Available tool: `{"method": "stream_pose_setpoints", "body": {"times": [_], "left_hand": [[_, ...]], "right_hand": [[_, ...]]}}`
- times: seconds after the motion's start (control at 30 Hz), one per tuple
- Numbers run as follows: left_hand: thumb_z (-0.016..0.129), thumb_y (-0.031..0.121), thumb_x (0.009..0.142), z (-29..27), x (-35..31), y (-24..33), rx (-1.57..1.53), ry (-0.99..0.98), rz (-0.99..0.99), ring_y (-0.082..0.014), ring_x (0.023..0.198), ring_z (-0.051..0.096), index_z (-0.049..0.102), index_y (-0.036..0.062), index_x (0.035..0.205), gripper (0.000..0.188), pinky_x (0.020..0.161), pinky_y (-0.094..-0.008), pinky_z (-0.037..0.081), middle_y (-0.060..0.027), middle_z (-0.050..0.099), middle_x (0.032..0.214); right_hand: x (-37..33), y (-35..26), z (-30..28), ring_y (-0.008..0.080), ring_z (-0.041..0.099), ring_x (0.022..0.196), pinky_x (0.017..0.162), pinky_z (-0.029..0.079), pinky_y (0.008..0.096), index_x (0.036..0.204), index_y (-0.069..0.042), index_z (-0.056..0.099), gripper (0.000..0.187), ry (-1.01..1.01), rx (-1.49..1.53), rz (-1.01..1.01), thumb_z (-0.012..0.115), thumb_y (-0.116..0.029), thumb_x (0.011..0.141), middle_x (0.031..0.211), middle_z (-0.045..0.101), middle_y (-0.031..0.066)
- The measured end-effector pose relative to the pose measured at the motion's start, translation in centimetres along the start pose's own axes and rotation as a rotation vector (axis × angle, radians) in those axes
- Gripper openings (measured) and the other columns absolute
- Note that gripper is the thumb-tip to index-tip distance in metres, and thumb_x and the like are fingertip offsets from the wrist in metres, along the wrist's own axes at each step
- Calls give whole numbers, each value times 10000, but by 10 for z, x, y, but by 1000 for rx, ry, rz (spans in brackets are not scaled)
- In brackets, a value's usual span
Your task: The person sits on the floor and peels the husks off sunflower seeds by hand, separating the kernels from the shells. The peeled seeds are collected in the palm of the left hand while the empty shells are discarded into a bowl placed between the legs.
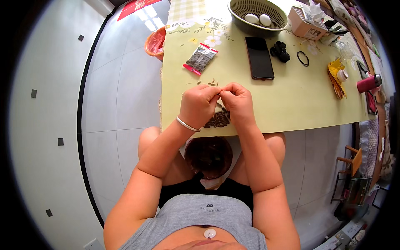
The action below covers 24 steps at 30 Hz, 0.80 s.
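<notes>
My left hand (199,103) and my right hand (239,102) meet fingertip to fingertip above the table, both closed in a pinch. Whatever sits between the fingertips is too small to make out. Below them, close to the table's near edge, lies a pile of dark, elongated seeds (219,119), which look like sunflower seeds; the hands partly cover it. Several small pale kernels (212,82) are scattered just beyond the fingers. A clear packet with pink ends (201,59), holding dark contents, lies farther off to the left. A white bangle circles my left wrist.
Under the table edge, between my knees, stands a dark bin (208,157). On the table are a black phone (260,58), a small black device (280,52), a black loop (303,58), a green basket (258,28) with two eggs, a tissue box (307,24) and a pink bottle (369,83).
</notes>
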<state>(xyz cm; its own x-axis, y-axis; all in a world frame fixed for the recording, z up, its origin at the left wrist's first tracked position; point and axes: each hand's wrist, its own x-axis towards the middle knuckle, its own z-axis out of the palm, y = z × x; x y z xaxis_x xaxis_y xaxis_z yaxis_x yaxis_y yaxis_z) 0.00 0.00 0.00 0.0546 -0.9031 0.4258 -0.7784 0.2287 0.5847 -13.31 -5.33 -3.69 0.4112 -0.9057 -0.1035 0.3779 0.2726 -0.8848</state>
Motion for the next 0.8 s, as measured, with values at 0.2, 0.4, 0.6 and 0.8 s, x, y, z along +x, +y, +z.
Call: {"method": "stream_pose_setpoints", "body": {"times": [0.2,0.4,0.6,0.8], "left_hand": [[707,-11,813,-4,5,-8,-858,-89,-437,-127,673,677,713,-28,978,166,610,-227,567,-91,700,810],[676,-24,832,-15,12,-18,-1105,-171,-735,-146,708,691,693,-32,1041,210,639,-251,582,-107,702,848],[691,-23,812,-12,11,-23,-926,-83,-525,-133,647,681,686,-52,1018,208,591,-233,560,-106,705,818],[680,-26,806,-3,5,-11,-587,5,-310,-112,620,666,695,-32,927,122,561,-227,528,-87,701,750]], "right_hand": [[2,-8,-6,26,402,505,449,292,188,778,-35,591,54,-57,153,149,627,-15,814,644,534,-31],[4,-15,-5,35,408,501,434,282,188,794,-32,583,47,-62,243,219,622,-18,819,671,544,-5],[5,-11,-1,41,464,539,459,329,185,862,-10,624,54,-19,231,166,639,-61,854,748,589,10],[0,-6,0,21,476,577,495,370,184,857,6,659,84,-13,-76,42,659,-78,860,701,587,-19]]}}
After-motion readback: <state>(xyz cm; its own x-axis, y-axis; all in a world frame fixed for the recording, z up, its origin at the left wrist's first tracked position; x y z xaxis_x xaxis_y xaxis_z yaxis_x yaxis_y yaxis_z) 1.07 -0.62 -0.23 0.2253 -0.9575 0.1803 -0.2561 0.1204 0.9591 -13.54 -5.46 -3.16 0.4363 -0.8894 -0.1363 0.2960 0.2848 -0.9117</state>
